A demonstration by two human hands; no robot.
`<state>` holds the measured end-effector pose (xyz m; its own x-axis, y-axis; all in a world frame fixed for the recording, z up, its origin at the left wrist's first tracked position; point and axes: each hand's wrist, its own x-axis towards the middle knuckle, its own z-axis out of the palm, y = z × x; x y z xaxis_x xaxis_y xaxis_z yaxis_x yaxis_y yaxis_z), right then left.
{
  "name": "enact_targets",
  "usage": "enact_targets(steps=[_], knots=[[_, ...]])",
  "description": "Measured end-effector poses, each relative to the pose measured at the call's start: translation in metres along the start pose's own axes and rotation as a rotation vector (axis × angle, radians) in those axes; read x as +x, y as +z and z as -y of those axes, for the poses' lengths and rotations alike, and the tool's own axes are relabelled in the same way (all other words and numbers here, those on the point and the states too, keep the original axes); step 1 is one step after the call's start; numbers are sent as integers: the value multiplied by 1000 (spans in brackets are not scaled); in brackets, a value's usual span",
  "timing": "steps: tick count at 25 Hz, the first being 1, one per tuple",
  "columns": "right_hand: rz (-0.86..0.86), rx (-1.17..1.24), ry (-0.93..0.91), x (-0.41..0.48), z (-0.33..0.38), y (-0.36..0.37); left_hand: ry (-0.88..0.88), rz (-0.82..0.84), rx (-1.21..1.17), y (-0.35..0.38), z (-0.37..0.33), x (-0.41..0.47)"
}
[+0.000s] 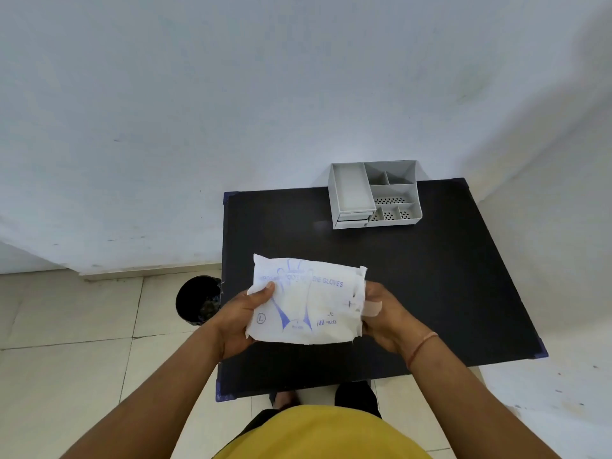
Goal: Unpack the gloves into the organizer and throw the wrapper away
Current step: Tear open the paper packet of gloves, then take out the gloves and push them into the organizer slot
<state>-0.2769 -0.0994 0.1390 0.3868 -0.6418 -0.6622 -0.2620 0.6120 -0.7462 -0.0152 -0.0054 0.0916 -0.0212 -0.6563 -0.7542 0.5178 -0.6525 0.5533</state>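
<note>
Opening step. The left hand (246,313) and right hand (385,314) each grip one end of the sealed glove packet (306,301), held above the near part of the table (447,293). Next, probably: tear the right edge. Beyond: empty organizer (372,193); bin (198,299) on the floor, left.

Head camera looks steeply down, close above the table (447,276).

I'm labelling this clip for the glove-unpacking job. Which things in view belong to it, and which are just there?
Belongs to the job:
- pack of gloves, held by the left hand and right hand
- grey organizer
- black bin on the floor

Just there:
- black table
- wall
- floor tiles
</note>
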Motion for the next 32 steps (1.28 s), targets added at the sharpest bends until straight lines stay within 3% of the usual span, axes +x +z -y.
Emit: enact_targets(steps=[4,8,12,15,16,17,19,21,24,26,29,32], knots=[[-152,62,17,3,-9,-40,37,-255,-123,-27,8,15],[-180,118,29,-4,-9,-71,-6,-393,-97,-44,26,30],[-131,308,16,-4,-2,-60,-117,-455,19,-39,42,49],[-59,460,15,-7,6,-40,51,-587,376,-6,29,42],[-32,511,17,-8,8,-33,116,-565,460,10,22,36],[-13,564,26,-10,9,-25,154,-441,397,28,14,27],[18,700,52,-11,6,-10,77,-44,89,62,1,14],[62,754,79,-12,-1,1,87,171,-29,84,-6,6],[27,563,56,-15,-6,4,119,153,-73,101,-9,6],[-32,413,20,-18,-5,-2,138,90,0,103,-11,8],[-85,234,-30,-21,0,-11,122,136,101,99,-14,7],[-101,288,-18,-24,-1,-17,29,213,-12,92,-19,7]])
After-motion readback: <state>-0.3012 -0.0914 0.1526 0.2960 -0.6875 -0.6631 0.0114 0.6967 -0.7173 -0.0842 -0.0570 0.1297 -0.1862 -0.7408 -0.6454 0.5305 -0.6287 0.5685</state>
